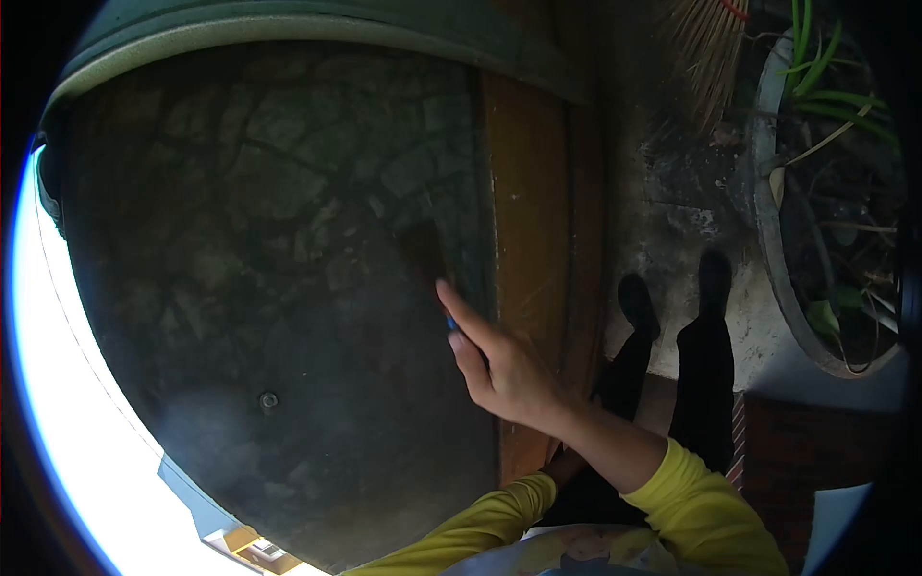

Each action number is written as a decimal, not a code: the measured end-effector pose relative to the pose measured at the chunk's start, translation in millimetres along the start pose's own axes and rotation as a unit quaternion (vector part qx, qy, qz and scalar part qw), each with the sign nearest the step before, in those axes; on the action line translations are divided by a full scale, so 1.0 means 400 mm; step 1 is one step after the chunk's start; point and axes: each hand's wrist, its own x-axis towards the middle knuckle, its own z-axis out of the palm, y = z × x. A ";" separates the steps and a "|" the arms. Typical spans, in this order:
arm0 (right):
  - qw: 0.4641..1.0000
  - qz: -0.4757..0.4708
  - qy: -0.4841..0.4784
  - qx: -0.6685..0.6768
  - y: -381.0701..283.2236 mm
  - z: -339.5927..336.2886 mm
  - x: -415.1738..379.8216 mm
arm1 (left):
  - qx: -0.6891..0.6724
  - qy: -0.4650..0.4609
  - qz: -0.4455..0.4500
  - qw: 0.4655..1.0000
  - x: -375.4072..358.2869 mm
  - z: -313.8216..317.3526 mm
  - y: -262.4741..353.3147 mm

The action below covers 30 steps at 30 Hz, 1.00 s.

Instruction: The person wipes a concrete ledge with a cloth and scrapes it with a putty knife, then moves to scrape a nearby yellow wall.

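Note:
My right hand [499, 370] is closed round the handle of a scraper [421, 250], with a bit of blue showing by the fingers. Its flat, dark blade lies over a dark grey surface [288, 317] marked with paler, cracked-looking patches. The index finger stretches along the tool towards the blade. Behind my right forearm, close to the brown border, is my left hand [565, 465]; only a part near the wrist shows and its fingers are hidden. Both arms wear yellow sleeves.
A brown border strip [533, 240] edges the grey surface, and a pale green curved ledge [288, 29] bounds its far side. A round bolt-like piece [268, 401] sits on it. At the right stand a large planter [768, 182] with green leaves and a twig broom [709, 58].

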 end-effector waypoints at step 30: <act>0.998 -0.054 -0.021 -0.020 -0.044 -0.061 0.030 | 0.068 0.113 0.029 0.991 0.073 0.018 -0.030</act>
